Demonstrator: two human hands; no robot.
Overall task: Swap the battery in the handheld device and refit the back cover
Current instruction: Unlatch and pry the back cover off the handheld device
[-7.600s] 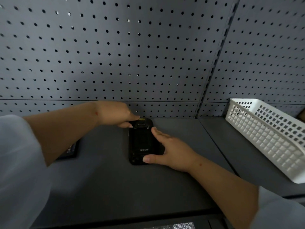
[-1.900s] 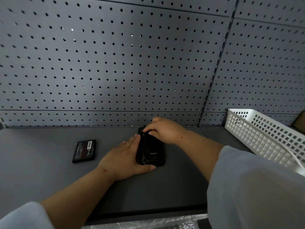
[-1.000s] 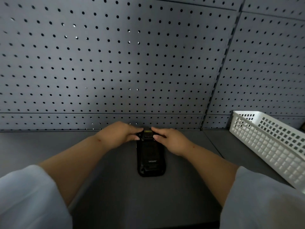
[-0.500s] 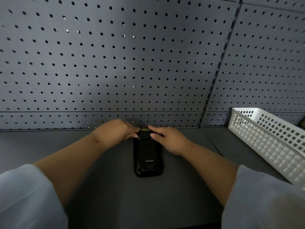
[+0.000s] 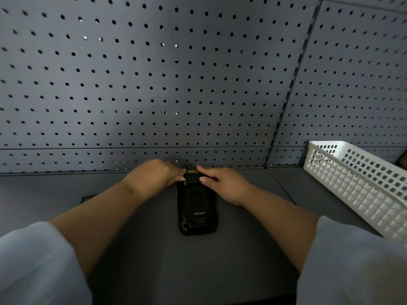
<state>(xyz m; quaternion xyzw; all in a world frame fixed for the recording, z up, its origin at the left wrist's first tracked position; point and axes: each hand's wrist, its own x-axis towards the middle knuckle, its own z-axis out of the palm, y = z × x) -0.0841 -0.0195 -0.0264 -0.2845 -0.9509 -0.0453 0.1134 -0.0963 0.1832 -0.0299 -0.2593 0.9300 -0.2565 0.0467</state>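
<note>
Pinching the handheld device (image 5: 196, 208) at its top end, my left hand (image 5: 156, 175) and right hand (image 5: 222, 183) stay curled there near the bench's (image 5: 154, 260) back edge, unmoved.

1. The black rectangular handheld device (image 5: 196, 208) carries pale lettering and a yellow label.
2. The grey metal pegboard wall (image 5: 154, 84) shows regular dark holes.
3. The white plastic lattice basket (image 5: 361, 186) has square openings.
4. The dark grey desk (image 5: 198, 265) is plain.

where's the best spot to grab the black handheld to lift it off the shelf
Probably by the long side edges of the handheld device, about mid-length, coming from above. It lies flat, back up, and both the left hand and right hand crowd its far end.
</note>
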